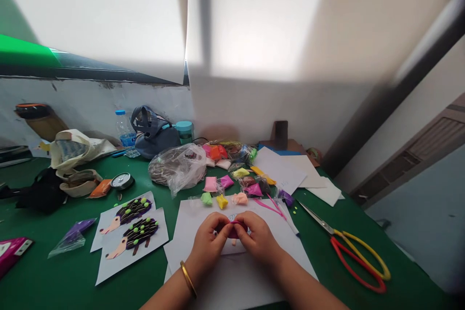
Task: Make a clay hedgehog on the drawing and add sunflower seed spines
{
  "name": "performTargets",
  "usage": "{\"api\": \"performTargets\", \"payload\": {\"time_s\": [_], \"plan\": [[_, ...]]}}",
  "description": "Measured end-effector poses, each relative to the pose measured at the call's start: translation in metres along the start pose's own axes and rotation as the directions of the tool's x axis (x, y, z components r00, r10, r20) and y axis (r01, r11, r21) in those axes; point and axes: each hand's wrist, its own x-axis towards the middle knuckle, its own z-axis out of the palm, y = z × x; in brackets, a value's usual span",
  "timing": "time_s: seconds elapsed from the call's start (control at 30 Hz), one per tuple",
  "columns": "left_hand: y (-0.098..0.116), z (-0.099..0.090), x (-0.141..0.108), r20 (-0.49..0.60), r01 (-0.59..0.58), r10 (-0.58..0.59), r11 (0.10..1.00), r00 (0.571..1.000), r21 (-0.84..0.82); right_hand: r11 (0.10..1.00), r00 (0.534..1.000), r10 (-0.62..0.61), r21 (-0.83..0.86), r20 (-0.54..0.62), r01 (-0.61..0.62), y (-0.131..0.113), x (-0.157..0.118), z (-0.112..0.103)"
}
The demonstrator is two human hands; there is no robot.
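Note:
Between my fingertips is a small piece of magenta modelling clay (237, 223), pinched from both sides. My left hand (212, 236), with a gold bangle on its wrist, is closed on one end. The thumb and fingers of my right hand (258, 237) close on the other. Below the hands lies white paper (194, 223), with a small picture on it mostly hidden by my fingers. Just beyond sit small packets of clay, among them green (206, 198), yellow (222, 201) and peach (240, 198).
Scissors (336, 235) lie open at right, near white sheets (329, 191). Two hedgehog pictures (140, 242) and a purple clay packet (78, 227) are at left. Behind stand a plastic bag (179, 164), a blue bag (156, 135), a bottle (125, 128) and a phone (281, 134).

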Motion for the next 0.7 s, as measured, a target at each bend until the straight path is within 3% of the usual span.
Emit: {"api": "performTargets", "payload": {"time_s": [0.23,0.43,0.7], "plan": [[-0.0001,0.0025,-0.0012,0.037,0.060,-0.059,0.997,0.998,-0.039,0.998,0.998,0.043,0.042,-0.041,-0.042,0.0018,-0.0002,0.0002],[-0.0027,0.0017,-0.0004,0.011,0.049,-0.049,0.998,0.999,-0.033,0.999,1.000,0.028,0.039,-0.002,-0.028,0.0014,-0.0002,0.0007],[-0.0012,0.0005,-0.0005,-0.014,0.063,-0.063,0.998,0.998,-0.022,0.999,0.999,0.022,0.051,-0.031,-0.020,0.0032,-0.0013,0.0016]]}}
